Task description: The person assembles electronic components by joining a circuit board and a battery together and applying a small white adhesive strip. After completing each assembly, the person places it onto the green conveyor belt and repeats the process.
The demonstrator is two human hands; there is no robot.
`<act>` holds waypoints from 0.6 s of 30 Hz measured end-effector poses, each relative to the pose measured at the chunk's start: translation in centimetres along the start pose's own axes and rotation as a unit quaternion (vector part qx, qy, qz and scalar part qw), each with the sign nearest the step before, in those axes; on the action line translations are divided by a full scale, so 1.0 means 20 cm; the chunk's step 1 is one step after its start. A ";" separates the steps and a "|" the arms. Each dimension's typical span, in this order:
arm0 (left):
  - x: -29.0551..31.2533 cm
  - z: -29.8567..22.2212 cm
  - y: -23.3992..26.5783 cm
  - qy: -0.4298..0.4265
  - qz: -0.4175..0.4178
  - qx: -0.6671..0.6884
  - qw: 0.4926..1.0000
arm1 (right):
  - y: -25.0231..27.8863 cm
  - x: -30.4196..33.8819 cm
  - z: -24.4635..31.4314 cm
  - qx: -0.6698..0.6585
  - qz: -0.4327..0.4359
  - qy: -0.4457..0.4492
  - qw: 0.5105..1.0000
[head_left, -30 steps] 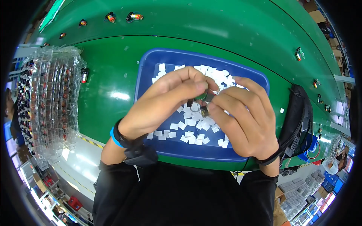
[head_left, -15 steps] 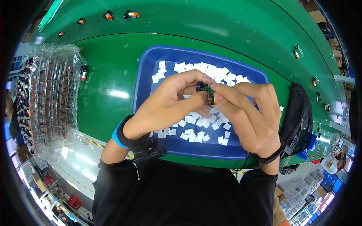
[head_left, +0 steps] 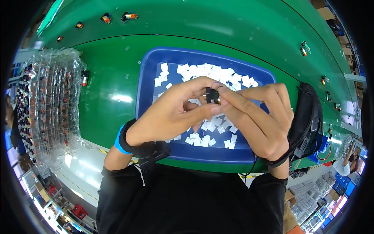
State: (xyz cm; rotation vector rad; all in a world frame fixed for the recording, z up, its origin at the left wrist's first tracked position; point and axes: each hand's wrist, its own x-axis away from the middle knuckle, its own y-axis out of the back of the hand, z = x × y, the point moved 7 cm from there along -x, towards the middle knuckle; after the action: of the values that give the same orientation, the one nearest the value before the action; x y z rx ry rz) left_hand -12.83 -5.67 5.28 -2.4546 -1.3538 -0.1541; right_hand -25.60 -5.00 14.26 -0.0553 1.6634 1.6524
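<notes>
Both my hands meet above a blue tray [head_left: 148, 78] filled with several small white square pieces [head_left: 212, 72]. My left hand [head_left: 171, 113] and my right hand [head_left: 259, 117] pinch between their fingertips a small dark part with a brass-coloured end [head_left: 213, 96] and thin wires. The part is held in the air over the middle of the tray. A blue band and a dark strap sit on my left wrist, and a dark strap is on my right wrist.
The tray lies on a green conveyor belt [head_left: 109, 78]. Clear plastic blister trays [head_left: 46, 101] of small parts are stacked at the left. Similar small parts [head_left: 130, 16] lie scattered along the belt's far side and right edge. A black bag [head_left: 309, 121] sits at the right.
My hands have risen from the white pieces and shifted slightly toward the tray's far side. The small dark part now shows plainly between my fingertips.
</notes>
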 end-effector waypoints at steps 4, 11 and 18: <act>0.00 -0.02 0.02 -0.092 -0.064 0.051 0.992 | 0.06 -0.02 -0.06 -0.050 -0.076 -0.122 0.988; 0.03 -0.08 0.04 -0.225 -0.123 0.036 0.966 | -0.06 0.09 -0.16 -0.311 -0.061 -0.256 0.914; 0.05 -0.13 0.04 -0.271 -0.132 -0.032 0.953 | -0.11 0.13 -0.18 -0.419 -0.107 -0.342 0.834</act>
State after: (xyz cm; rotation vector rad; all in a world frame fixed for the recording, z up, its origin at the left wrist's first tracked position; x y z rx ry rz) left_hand -11.51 -6.19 7.83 -2.4555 -1.9226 0.4571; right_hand -28.02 -7.19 10.49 -0.0642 0.3196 1.8069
